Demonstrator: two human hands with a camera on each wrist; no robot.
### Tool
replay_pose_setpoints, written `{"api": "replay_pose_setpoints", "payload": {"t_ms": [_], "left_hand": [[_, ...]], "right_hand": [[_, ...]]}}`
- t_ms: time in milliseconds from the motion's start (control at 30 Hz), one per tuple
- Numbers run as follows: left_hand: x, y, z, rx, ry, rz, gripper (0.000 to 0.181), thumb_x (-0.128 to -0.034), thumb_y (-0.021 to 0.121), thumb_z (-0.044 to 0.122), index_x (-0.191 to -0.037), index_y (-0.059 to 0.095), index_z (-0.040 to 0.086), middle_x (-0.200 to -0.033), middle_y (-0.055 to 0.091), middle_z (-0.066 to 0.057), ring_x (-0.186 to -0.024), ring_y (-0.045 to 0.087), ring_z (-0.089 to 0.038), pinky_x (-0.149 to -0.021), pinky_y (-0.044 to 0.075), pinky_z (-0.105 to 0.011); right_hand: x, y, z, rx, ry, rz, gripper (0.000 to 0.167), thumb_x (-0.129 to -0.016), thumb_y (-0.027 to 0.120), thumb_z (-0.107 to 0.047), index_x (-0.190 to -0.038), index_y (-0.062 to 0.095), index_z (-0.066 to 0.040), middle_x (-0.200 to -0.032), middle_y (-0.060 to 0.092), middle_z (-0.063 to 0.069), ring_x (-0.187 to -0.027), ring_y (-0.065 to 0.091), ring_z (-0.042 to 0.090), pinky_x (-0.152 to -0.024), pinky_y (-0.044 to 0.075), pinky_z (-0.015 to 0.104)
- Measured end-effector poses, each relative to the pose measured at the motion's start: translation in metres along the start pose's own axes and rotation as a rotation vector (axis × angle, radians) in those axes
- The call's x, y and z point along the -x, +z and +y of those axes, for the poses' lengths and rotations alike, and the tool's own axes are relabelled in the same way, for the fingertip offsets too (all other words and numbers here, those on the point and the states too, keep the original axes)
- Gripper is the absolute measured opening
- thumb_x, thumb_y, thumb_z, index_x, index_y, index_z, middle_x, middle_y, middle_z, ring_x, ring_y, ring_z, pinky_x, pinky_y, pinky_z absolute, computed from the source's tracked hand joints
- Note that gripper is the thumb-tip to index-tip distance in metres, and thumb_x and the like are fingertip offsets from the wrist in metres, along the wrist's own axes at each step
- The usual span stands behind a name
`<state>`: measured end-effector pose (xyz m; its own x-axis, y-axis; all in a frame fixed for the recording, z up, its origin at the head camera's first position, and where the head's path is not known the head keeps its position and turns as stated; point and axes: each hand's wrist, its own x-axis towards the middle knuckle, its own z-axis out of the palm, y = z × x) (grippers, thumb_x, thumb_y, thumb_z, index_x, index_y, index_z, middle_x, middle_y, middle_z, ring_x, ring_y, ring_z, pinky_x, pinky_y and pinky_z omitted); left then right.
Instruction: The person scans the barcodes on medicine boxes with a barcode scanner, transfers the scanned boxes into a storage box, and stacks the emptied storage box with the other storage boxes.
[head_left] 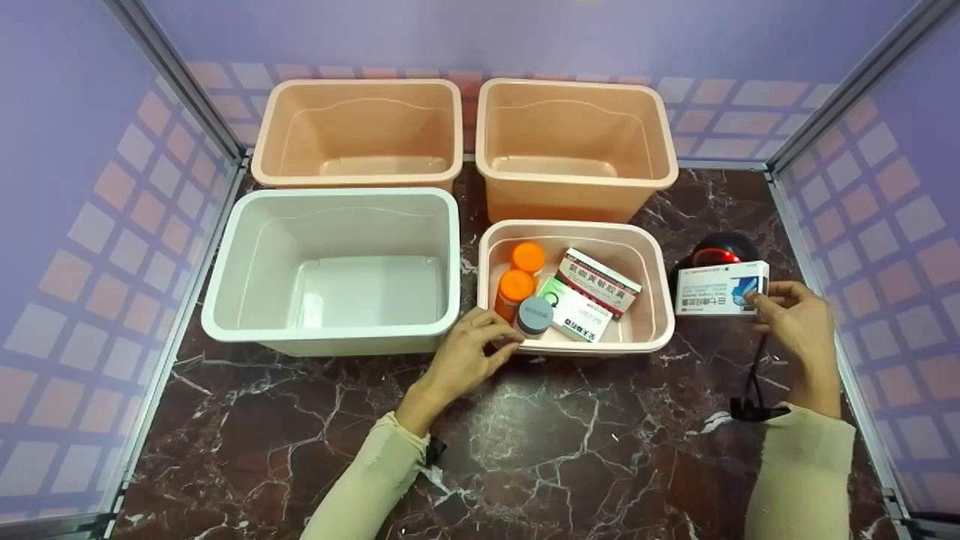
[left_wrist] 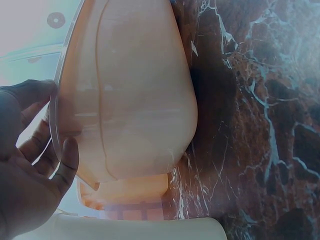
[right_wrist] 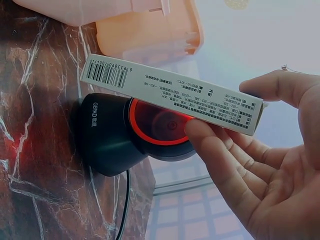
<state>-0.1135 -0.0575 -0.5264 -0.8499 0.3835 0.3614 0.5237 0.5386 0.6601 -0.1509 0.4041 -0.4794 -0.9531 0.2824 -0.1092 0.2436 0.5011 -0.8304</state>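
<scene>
My right hand [head_left: 804, 322] pinches one end of a white medicine box [head_left: 705, 291] between thumb and fingers. The box is just above a black barcode scanner [right_wrist: 107, 137] with a glowing red ring; its barcode side shows in the right wrist view. My left hand [head_left: 466, 351] grips the rim of the small pale pink bin [head_left: 652, 330] at its front left corner, thumb outside. Inside that bin are two orange-capped bottles [head_left: 516, 286], a grey-capped bottle [head_left: 535, 315], a red-and-white medicine box [head_left: 598, 281] and a green-and-white medicine box [head_left: 577, 313].
A white bin [head_left: 330, 330] stands left of the pink one. Two peach bins, left [head_left: 360, 180] and right [head_left: 570, 199], stand behind them against the back wall. The scanner's black cable [head_left: 757, 375] runs forward over the dark marbled table [head_left: 562, 450]. Panels enclose both sides.
</scene>
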Motion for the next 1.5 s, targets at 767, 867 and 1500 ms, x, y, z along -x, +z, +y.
{"api": "replay_pose_setpoints", "payload": {"t_ms": [767, 867, 1500], "left_hand": [[-0.0003, 0.0010, -0.0002, -0.002, 0.021, 0.015, 0.012, -0.0877, 0.077, 0.021, -0.099, 0.078, 0.017, -0.093, 0.067, 0.001, -0.095, 0.058, -0.018, -0.087, 0.050, -0.032], [0.0003, 0.0011, -0.0004, 0.002, 0.011, 0.008, 0.012, -0.0878, 0.076, 0.020, -0.099, 0.078, 0.017, -0.093, 0.067, 0.001, -0.096, 0.058, -0.018, -0.087, 0.050, -0.032], [0.0013, 0.0007, -0.0016, 0.009, 0.024, 0.016, 0.012, -0.0890, 0.075, 0.022, -0.100, 0.078, 0.018, -0.094, 0.067, 0.002, -0.096, 0.058, -0.017, -0.087, 0.050, -0.031]], "right_hand": [[0.0002, 0.0054, 0.0043, -0.056, 0.015, -0.075, 0.026, -0.095, 0.064, -0.015, -0.110, 0.050, 0.001, -0.075, 0.064, -0.021, -0.062, 0.070, 0.002, -0.061, 0.059, 0.024], [0.0005, 0.0058, 0.0053, -0.029, 0.013, -0.080, 0.029, -0.095, 0.064, -0.017, -0.112, 0.050, 0.003, -0.074, 0.063, -0.022, -0.062, 0.070, 0.002, -0.062, 0.060, 0.025], [0.0032, 0.0053, 0.0046, 0.050, 0.047, -0.079, 0.028, -0.096, 0.063, -0.021, -0.108, 0.047, -0.001, -0.075, 0.059, -0.020, -0.063, 0.066, -0.002, -0.061, 0.059, 0.023]]}}
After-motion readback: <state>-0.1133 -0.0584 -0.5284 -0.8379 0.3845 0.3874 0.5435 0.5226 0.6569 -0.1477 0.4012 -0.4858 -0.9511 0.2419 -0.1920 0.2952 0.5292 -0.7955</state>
